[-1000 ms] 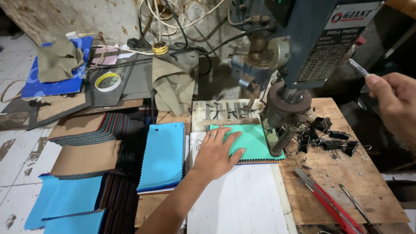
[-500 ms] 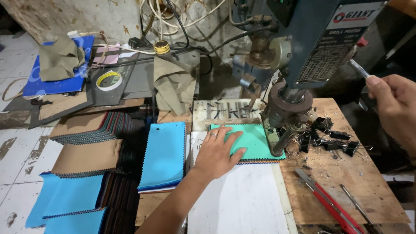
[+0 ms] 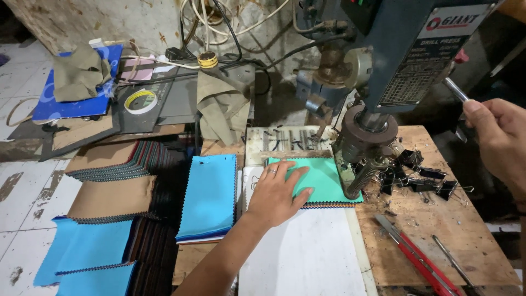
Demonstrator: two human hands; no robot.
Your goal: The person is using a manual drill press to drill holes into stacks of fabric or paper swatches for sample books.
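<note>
Far out past the left hand, on the left side, lie piles of cloth pieces with zigzag edges: light blue ones low down and brown ones above them. Just beside the left hand, on its left, sits a taller blue stack. The left hand itself lies open and flat, fingers spread, pressing down on the green cloth stack. That green stack rests under the hand's fingers and reaches out to the right, under the drill press. Since a second ago, the left hand has hardly moved and the green stack is in the same spot, so it looks like the hand is holding the stack steady under the drill. A white sheet lies just below the hand. To the right of the drill, black binder clips sit in a heap on the wooden table, and a red tool lies nearer. Far right, the right hand is closed around the metal handle of the drill press, as it was before.
</note>
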